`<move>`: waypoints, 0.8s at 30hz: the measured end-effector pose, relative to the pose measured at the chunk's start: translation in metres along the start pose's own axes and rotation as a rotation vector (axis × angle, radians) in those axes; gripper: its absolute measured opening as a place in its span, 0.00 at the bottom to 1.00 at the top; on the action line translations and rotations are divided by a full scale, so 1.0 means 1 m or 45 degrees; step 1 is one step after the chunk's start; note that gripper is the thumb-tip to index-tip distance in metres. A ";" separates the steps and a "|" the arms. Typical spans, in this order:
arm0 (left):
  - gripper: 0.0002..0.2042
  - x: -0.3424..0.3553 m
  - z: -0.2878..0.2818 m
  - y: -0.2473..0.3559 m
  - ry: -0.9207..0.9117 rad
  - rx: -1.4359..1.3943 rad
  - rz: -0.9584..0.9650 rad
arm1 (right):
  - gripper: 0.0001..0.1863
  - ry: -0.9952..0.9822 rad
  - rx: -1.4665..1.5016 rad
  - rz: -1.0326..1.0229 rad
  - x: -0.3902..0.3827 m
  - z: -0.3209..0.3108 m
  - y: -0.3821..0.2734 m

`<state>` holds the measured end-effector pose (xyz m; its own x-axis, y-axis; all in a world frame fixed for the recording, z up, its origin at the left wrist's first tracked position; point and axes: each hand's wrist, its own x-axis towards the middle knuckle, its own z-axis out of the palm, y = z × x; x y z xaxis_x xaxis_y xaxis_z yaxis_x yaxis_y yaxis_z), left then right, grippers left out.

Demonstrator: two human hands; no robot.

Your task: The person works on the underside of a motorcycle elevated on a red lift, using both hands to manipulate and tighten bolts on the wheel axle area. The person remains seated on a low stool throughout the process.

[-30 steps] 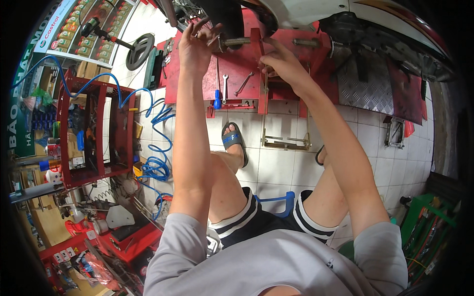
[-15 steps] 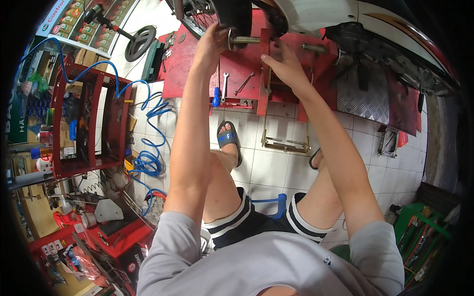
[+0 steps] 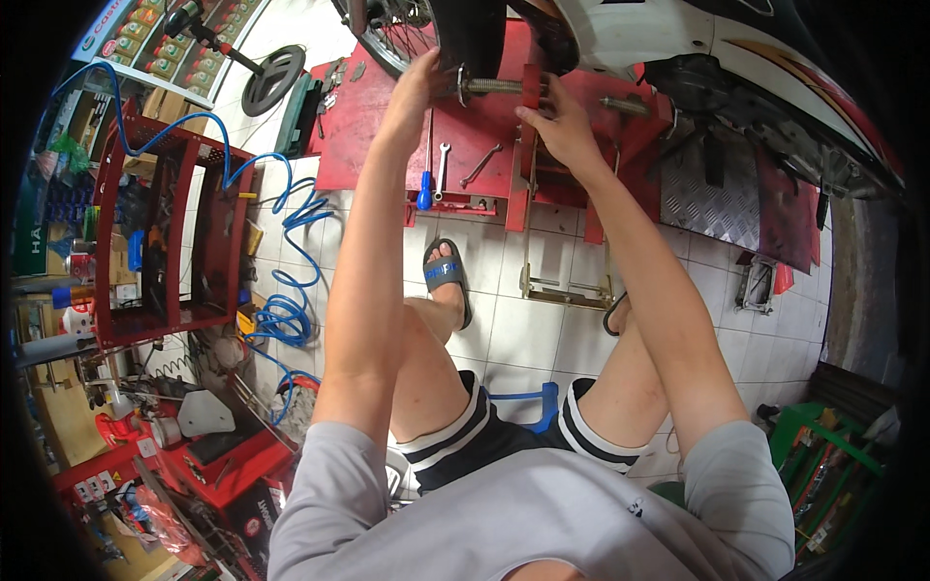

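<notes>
A threaded screw (image 3: pixel 496 86) with a round metal end plate (image 3: pixel 462 85) runs sideways through a red upright bracket (image 3: pixel 531 89) on the red work platform (image 3: pixel 363 145). My left hand (image 3: pixel 415 95) is just left of the end plate, fingers stretched upward and partly blurred; whether they touch the plate is unclear. My right hand (image 3: pixel 567 126) lies against the bracket's right side, thumb apart from the fingers, some fingertips hidden. A second threaded rod (image 3: pixel 625 105) shows further right. Close behind the screw stands a motorbike's spoked wheel (image 3: pixel 397 37).
A blue-handled screwdriver (image 3: pixel 424 189) and two wrenches, one of them a combination wrench (image 3: pixel 443 169), lie on the platform. At left stand a red tool cart (image 3: pixel 179 232) and a coiled blue air hose (image 3: pixel 286 320). A green rack (image 3: pixel 804 436) is at lower right.
The whole view has shifted slightly. My left hand has turned a little and its fingers sit nearer the end plate. My right hand stays at the bracket.
</notes>
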<state>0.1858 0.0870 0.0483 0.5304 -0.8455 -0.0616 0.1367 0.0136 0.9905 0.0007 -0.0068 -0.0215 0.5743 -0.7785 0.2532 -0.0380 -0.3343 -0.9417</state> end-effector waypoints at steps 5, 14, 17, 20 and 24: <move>0.20 0.004 -0.004 0.004 -0.085 -0.284 0.095 | 0.30 -0.025 0.000 -0.003 -0.003 -0.002 -0.004; 0.23 -0.003 -0.006 0.005 0.052 0.009 0.134 | 0.29 -0.031 -0.018 -0.037 -0.004 -0.001 -0.012; 0.25 -0.010 0.001 0.010 -0.053 -0.181 0.034 | 0.30 -0.038 -0.020 0.007 -0.004 -0.005 -0.012; 0.24 -0.007 -0.003 0.014 -0.148 -0.390 0.117 | 0.30 -0.024 -0.012 -0.005 -0.004 -0.005 -0.013; 0.22 -0.009 0.004 0.001 -0.048 -0.171 -0.031 | 0.33 -0.056 0.127 0.047 -0.002 -0.005 -0.007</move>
<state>0.1781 0.0922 0.0500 0.4942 -0.8658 -0.0783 0.2614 0.0621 0.9632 -0.0040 -0.0053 -0.0142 0.6093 -0.7647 0.2098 0.0203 -0.2494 -0.9682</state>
